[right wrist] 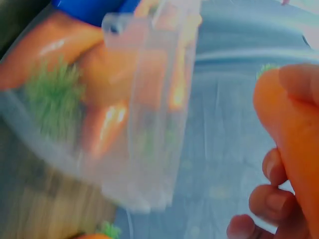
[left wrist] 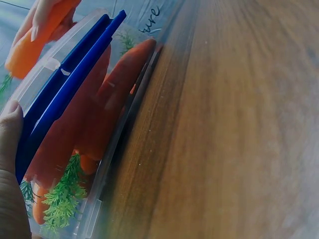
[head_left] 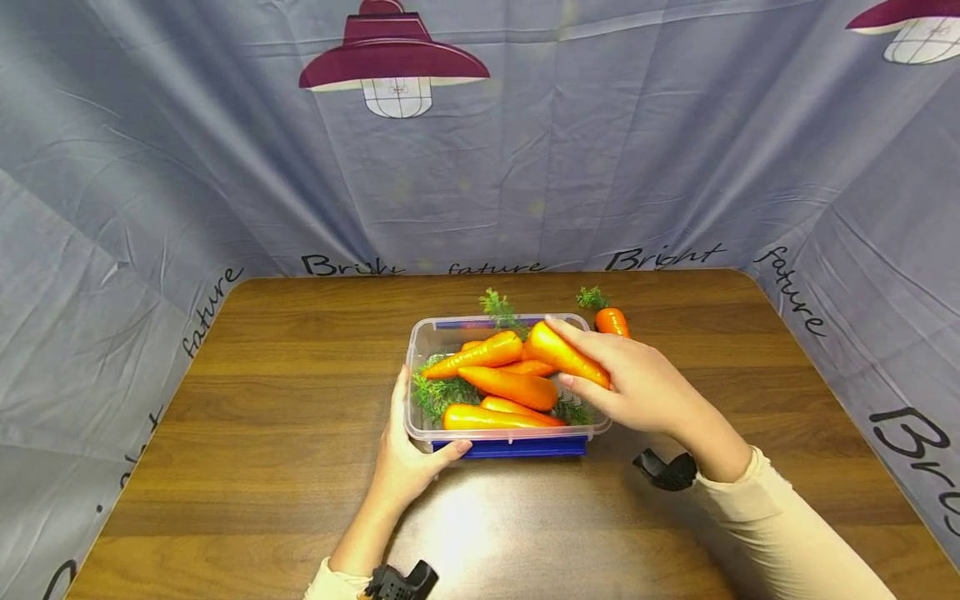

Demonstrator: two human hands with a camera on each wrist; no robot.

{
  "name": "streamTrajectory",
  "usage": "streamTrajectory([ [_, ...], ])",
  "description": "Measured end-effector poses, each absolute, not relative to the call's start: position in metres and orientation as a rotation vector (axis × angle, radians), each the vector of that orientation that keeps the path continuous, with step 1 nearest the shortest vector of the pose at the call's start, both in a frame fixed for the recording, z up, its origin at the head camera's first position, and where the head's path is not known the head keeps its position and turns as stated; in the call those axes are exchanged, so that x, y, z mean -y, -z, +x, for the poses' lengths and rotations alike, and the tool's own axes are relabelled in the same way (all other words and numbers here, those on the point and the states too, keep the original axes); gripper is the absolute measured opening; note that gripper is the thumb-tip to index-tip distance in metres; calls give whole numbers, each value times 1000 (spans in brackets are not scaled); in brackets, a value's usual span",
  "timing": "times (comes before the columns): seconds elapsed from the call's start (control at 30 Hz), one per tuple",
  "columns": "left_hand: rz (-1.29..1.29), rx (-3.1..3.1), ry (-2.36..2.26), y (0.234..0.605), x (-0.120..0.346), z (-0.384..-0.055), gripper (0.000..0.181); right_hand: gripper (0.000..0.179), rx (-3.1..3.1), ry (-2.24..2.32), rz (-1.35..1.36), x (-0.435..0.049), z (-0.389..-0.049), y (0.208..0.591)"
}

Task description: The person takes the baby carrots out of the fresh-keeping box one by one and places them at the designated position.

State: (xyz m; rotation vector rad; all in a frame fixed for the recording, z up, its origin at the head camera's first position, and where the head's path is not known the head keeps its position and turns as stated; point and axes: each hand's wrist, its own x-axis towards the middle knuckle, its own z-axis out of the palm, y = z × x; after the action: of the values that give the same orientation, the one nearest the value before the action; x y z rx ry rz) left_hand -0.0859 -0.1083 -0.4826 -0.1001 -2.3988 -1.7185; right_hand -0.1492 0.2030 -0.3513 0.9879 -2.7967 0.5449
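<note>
A clear plastic container (head_left: pixel 517 434) with blue latches stands on the table, lid off. Several orange carrots (head_left: pixel 510 387) with green tops lie in it at different angles. My left hand (head_left: pixel 403 457) grips its front left corner, thumb on the front rim by the blue latch (head_left: pixel 510 447) and fingers along the left side. Above the container's right part, my right hand (head_left: pixel 645 379) holds another carrot (head_left: pixel 566 352) between thumb and fingers, thick end up to the left. The right wrist view shows this carrot (right wrist: pixel 294 129) apart from the container wall.
One more carrot (head_left: pixel 612 322) with a green top lies on the wooden table (head_left: pixel 300 400) behind my right hand, just beyond the container's back right corner. A grey-blue curtain (head_left: pixel 510 167) with printed lamps and lettering surrounds the table at the back and sides.
</note>
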Motion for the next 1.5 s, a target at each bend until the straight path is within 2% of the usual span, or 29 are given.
streamTrajectory([
  [0.33,-108,2383,1730,483,109,-86,128,71,2885,-577,468,-255,-148,346],
  [0.63,-106,2377,1746,482,108,-86,127,71,3067,-430,204,-301,-163,367],
  [1.0,-109,2374,1761,482,108,-86,127,74,3264,-336,129,-321,-183,402],
  [1.5,-113,2380,1749,483,109,-86,127,77,3396,-226,140,-323,-194,420],
])
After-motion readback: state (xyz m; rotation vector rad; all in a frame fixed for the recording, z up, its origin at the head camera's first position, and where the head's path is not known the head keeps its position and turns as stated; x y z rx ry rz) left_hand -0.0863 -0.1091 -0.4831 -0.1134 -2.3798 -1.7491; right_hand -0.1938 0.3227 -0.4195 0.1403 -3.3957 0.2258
